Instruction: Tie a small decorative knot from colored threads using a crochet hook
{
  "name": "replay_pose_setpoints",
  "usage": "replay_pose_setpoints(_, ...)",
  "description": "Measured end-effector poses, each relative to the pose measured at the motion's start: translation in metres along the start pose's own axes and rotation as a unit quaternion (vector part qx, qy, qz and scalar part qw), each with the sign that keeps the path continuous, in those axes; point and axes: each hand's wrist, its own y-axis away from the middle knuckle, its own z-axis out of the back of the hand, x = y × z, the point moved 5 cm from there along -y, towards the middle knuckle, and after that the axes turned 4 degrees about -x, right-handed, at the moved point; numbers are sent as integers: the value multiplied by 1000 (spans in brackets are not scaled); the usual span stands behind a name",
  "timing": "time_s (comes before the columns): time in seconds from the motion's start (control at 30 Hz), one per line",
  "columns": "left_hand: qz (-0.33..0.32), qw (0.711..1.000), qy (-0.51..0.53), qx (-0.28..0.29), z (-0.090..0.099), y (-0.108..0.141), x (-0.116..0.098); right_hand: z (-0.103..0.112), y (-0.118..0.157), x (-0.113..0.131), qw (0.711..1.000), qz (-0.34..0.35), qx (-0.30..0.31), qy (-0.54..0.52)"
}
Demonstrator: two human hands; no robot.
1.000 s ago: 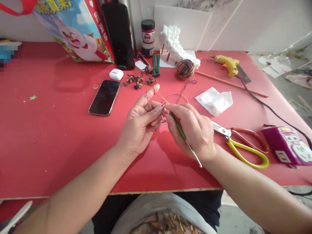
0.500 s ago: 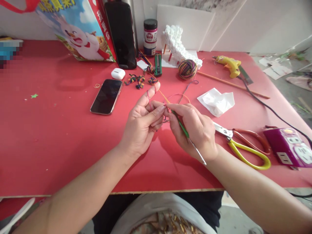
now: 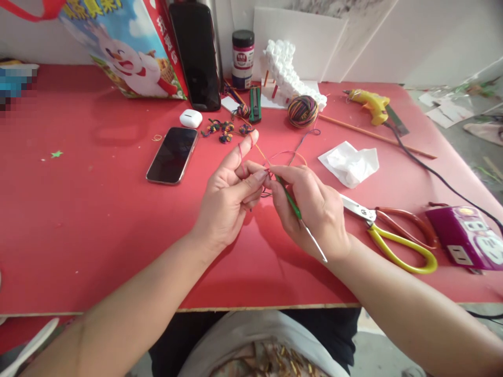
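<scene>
Over the middle of the red table, my left hand (image 3: 230, 193) has its thumb and fingers pinched on yarn. Its raised index finger carries a loop of pink-orange yarn (image 3: 258, 150). Close against it, my right hand (image 3: 314, 207) is closed around a crochet hook (image 3: 290, 198) with a green grip, whose silver end slants down toward my wrist. The hook's working tip and the stitches lie hidden between my fingertips. A multicoloured yarn ball (image 3: 302, 111) lies beyond my hands, its strand running toward them. Small dark, colourful crocheted pieces (image 3: 226, 127) lie behind my left hand.
Scissors (image 3: 387, 230) and a purple power block (image 3: 466, 235) lie right of my right hand. Crumpled tissue (image 3: 349, 165), a yellow glue gun (image 3: 369, 104) and a wooden stick (image 3: 377, 136) are farther back. A phone (image 3: 173, 156) and white earbud case (image 3: 190, 119) lie left.
The crochet hook and my right hand have shifted slightly left, the hook's silver lower end most clearly. My left hand keeps its pinch with the yarn over its index finger.
</scene>
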Motion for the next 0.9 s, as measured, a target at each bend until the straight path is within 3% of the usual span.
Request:
replay_pose_setpoints(0.2, -1, 1000, -21, 4, 1, -2, -5, 9, -5, -8, 984, -92, -18, -155)
replay_pose_setpoints(0.4, 30, 1000, -5, 8, 4, -3, -9, 5, -10, -27, 917, -208, 2, -340)
replay_pose_setpoints(0.7, 84, 996, 33, 2, 7, -4, -7, 4, -13, -42, 888, -236, 20, -395)
replay_pose_setpoints(0.8, 112, 992, 51, 24, 6, -3, -5, 2, -14, -48, 853, -270, 36, -446)
replay_pose_setpoints(0.9, 136, 987, 65, 51, 5, -2, -4, -1, -13, -54, 801, -352, 67, -480)
